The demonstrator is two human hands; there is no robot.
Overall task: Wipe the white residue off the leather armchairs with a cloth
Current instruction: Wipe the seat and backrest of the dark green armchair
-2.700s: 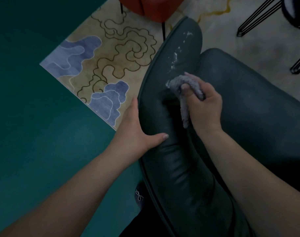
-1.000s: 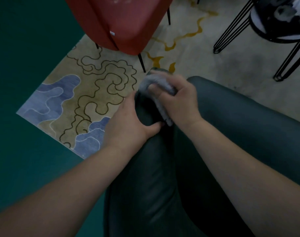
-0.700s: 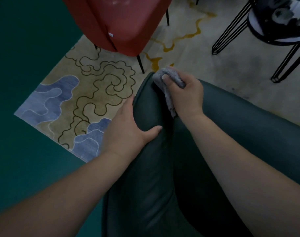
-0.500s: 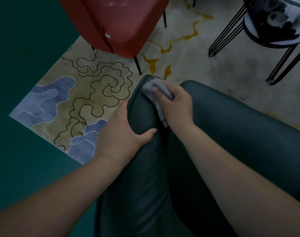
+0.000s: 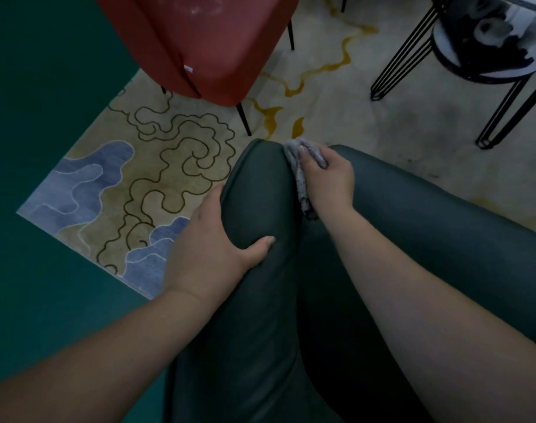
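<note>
Saw green armchair (image 5: 291,300) filling lower frame, armrest (image 5: 257,190) running away from me. Left hand (image 5: 213,248) wrapped over armrest's outer side, thumb lying across top, forearm angled in from lower left. Right hand (image 5: 329,181) gripped grey cloth (image 5: 302,175), pressed against armrest's inner edge near tip.

Our right hand (image 5: 329,180) pinched a grey cloth (image 5: 302,175) against the inner edge of a dark green leather armchair (image 5: 444,233) arm, near its front end, while our left hand (image 5: 211,248) gripped the same arm from its outer side, thumb on top. Beyond stood a red armchair (image 5: 208,41) flecked with white, on a patterned rug (image 5: 157,166), beside a wire-legged stool (image 5: 486,50).
</note>
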